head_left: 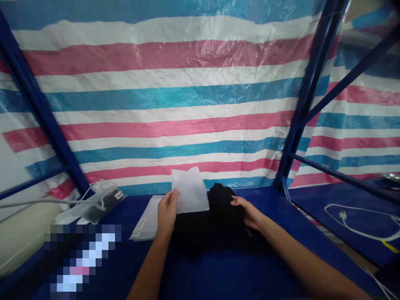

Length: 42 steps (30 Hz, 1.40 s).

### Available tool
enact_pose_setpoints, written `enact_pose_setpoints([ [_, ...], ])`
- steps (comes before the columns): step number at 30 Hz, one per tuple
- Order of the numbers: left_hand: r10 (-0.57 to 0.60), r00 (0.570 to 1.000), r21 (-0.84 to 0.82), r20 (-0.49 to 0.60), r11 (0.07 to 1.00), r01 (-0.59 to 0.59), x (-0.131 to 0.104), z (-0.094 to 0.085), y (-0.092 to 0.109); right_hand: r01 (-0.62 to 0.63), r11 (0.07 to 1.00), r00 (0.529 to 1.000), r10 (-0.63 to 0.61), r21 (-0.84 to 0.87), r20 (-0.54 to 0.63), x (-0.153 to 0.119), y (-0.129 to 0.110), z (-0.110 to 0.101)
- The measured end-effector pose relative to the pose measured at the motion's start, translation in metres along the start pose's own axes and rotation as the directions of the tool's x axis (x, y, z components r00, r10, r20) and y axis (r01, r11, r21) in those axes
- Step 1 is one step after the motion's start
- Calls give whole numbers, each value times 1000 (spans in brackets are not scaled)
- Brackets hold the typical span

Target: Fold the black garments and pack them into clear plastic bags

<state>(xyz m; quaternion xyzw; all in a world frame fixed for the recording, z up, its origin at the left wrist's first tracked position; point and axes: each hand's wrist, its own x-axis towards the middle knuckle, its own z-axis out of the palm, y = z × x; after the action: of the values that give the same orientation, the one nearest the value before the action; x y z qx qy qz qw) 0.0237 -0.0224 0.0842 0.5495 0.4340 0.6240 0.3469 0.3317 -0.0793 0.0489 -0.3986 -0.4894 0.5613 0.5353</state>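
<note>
My left hand [168, 208] pinches the left edge of a whitish, translucent plastic bag [190, 191], which stands upright above the table. Black folded cloth [200, 233], apparently a garment with small orange lettering near its right side, lies in front of me. Its upper right part is gripped by my right hand [249, 211], thumb on top and fingers behind. The bag's lower edge overlaps the cloth; whether they touch is unclear. Left of my left hand, more whitish plastic bags [146, 221] with a small label lie flat in a stack.
The blue tabletop [215, 275] sits inside a blue metal frame [295, 125], backed by a striped plastic sheet [175, 96]. At left are white cables [101, 200] over a grey bag and a pale rounded object [26, 233]. A white USB cable [343, 214] lies at right.
</note>
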Motion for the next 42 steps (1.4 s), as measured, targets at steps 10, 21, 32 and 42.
enact_pose_setpoints([
  [10, -93, 897, -64, 432, 989, 133, -16, 16, 8, -121, 937, 977, 54, 327, 206, -1, -1, 12],
  [21, -157, 800, -125, 579, 952, 278, -16, 19, 2, -49, 917, 990, -8, 395, 144, 2, 2, 15],
  [32, -105, 789, -83, 605, 977, 194, -12, 13, -10, 160, 979, 982, -170, 123, 80, -1, -1, 20],
  [42, 428, 889, 332, 161, 825, -457, -11, 14, -4, 720, 230, 631, -610, -655, 480, -5, -3, 9],
])
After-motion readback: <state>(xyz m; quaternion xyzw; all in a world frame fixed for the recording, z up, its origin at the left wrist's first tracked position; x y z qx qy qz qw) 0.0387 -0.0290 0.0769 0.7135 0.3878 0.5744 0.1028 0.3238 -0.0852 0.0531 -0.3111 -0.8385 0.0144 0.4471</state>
